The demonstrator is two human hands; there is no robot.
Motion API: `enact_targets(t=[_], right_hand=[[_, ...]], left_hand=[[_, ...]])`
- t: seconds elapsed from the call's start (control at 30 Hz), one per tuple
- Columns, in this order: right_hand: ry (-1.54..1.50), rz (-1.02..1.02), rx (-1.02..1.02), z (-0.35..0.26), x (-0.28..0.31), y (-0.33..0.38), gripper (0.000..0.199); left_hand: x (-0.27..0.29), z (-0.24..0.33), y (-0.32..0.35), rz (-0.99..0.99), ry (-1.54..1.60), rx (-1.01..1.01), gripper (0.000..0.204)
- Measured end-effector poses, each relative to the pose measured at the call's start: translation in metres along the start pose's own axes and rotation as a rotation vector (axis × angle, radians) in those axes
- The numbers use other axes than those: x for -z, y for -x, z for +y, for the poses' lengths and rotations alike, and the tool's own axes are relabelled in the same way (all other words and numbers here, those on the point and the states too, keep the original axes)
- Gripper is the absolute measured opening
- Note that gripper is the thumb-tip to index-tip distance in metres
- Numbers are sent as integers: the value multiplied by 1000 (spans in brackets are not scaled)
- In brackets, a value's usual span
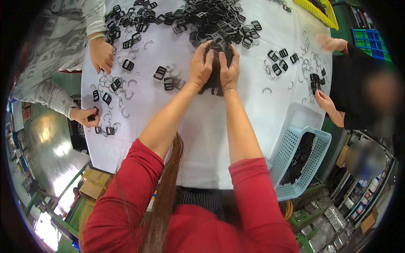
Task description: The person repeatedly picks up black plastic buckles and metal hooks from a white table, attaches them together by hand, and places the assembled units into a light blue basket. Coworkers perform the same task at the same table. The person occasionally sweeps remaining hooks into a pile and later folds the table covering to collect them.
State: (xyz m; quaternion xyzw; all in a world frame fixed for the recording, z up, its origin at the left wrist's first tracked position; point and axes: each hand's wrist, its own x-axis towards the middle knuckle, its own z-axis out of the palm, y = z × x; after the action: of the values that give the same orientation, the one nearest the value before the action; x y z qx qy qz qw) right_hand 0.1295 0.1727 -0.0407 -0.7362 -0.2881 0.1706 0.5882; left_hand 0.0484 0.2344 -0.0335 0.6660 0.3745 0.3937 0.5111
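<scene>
Both forearms reach forward over the white table, red sleeves pushed up. Between my left hand (200,69) and my right hand (230,72) is a dark clump of black strap buckles (217,78), partly blurred. My palms face each other and the fingers curl around its two sides, their tips partly hidden. Just beyond my fingertips lies the big heap of black buckles (211,17). A few loose buckles (169,83) and clear curved pieces rest to the left of my left hand.
Co-workers' hands handle small pieces at the left (101,54) and right (325,102) edges. A light blue basket (276,168) with black pieces stands at the near right. A yellow basket (322,17) sits far right. Loose buckles (276,68) and clear rings (266,90) lie scattered.
</scene>
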Motion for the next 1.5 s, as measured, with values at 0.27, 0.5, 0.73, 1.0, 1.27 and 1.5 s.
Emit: enact_targets(t=[0.27,0.5,0.73,1.0,1.27,1.5], right_hand=[[-936,-36,-773,-41,43,81,41],[-956,-95,-783,-21,56,64,25],[131,-304,-368,-20,133,51,32],[814,-309,203,-39,51,42,58],[939,-567,276,-51,24,36,53],[346,-574,-147,-49,116,94,35]], left_hand=[[-6,43,48,-25,95,192,26],[42,32,36,4,-127,122,19],[84,-6,37,71,-791,-248,31],[74,-26,10,-154,-901,-240,30],[103,7,12,-310,-345,63,18],[68,56,162,-404,-634,-124,54]])
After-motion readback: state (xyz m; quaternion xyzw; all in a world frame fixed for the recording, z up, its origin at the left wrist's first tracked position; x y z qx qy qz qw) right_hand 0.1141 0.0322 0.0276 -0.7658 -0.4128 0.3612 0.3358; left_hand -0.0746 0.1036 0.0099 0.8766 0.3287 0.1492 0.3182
